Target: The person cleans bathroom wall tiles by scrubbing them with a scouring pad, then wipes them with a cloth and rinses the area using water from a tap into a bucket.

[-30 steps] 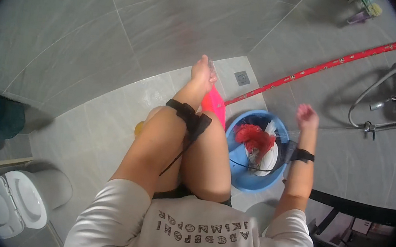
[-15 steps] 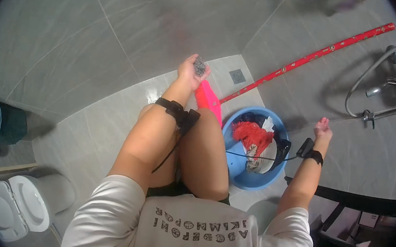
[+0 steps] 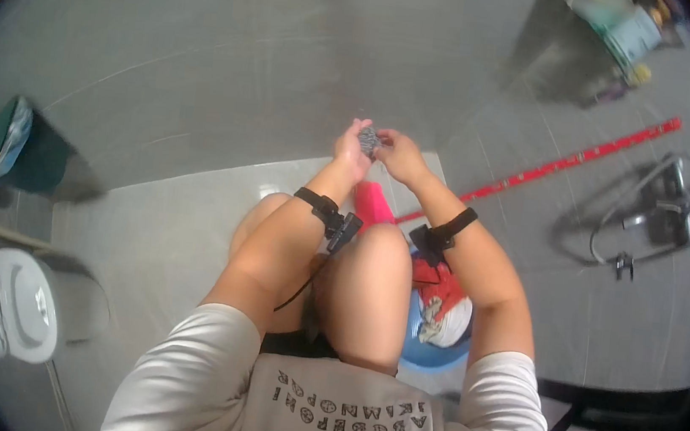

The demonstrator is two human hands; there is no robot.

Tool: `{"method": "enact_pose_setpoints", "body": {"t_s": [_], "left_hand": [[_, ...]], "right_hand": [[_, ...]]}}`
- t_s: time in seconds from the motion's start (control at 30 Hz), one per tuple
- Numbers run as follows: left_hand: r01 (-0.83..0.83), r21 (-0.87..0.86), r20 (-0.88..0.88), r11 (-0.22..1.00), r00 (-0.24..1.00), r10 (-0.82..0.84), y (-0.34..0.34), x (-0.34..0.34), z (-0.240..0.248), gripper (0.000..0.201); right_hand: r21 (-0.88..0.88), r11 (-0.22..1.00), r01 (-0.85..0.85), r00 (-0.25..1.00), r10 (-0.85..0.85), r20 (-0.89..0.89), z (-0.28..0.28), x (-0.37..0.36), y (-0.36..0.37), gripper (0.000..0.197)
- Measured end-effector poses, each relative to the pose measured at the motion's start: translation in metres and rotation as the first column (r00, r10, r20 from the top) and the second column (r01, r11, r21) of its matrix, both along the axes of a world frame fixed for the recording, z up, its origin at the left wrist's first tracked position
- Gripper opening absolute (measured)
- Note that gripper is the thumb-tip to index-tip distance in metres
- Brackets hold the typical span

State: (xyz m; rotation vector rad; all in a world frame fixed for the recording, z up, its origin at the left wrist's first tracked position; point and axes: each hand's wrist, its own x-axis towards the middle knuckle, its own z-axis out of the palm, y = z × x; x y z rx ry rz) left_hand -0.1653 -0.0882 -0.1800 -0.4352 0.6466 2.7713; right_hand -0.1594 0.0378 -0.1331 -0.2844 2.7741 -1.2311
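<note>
My left hand (image 3: 350,151) holds a grey steel wool scouring pad (image 3: 368,141), its fingers curled around it, in front of the grey tiled wall. From the right, my right hand (image 3: 403,160) reaches across with bent fingertips at the pad's edge, pinching it. Below both hands, beyond my knees, is the bright pink head of a broom (image 3: 374,204). Its red patterned handle (image 3: 572,161) slants up to the right. My right forearm passes over a blue basin (image 3: 424,356) that holds red cloth (image 3: 439,286) and pale cloth; part of the basin is hidden.
On the right wall hang a shower mixer and hose (image 3: 676,211). A shelf with bottles (image 3: 633,37) is at upper right. A white toilet (image 3: 29,311) with its lid raised and a dark green bin (image 3: 27,149) stand at the left. Dark furniture (image 3: 629,410) is at lower right.
My right hand has moved left from beside the basin to the scouring pad. The view has tilted upward, bringing the shelf into sight. My left hand still holds the pad.
</note>
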Motion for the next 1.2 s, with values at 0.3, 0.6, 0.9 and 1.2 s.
{"method": "enact_pose_setpoints", "body": {"t_s": [0.3, 0.6, 0.9, 1.2], "left_hand": [[0.015, 0.068, -0.530, 0.998, 0.848, 0.024, -0.150, 0.037, 0.065, 0.070], [-0.276, -0.669, -0.314, 0.690, 0.946, 0.074, -0.270, 0.090, 0.050, 0.039], [-0.182, -0.685, -0.178, 0.706, 0.981, 0.081, -0.261, 0.072, 0.039, 0.033], [-0.072, -0.747, -0.238, 0.661, 0.957, -0.164, -0.222, 0.053, 0.022, 0.032]], "right_hand": [[0.401, 0.899, -0.175, 0.809, 0.364, -0.462, 0.099, -0.023, -0.161, 0.029], [-0.253, 0.938, 0.236, 0.075, -0.277, -0.958, 0.151, -0.146, -0.208, 0.012], [0.130, 0.990, -0.051, 0.131, 0.136, -0.982, -0.009, -0.150, -0.208, 0.010], [-0.405, 0.794, 0.453, 0.391, -0.586, -0.710, 0.010, -0.162, -0.097, 0.036]]}}
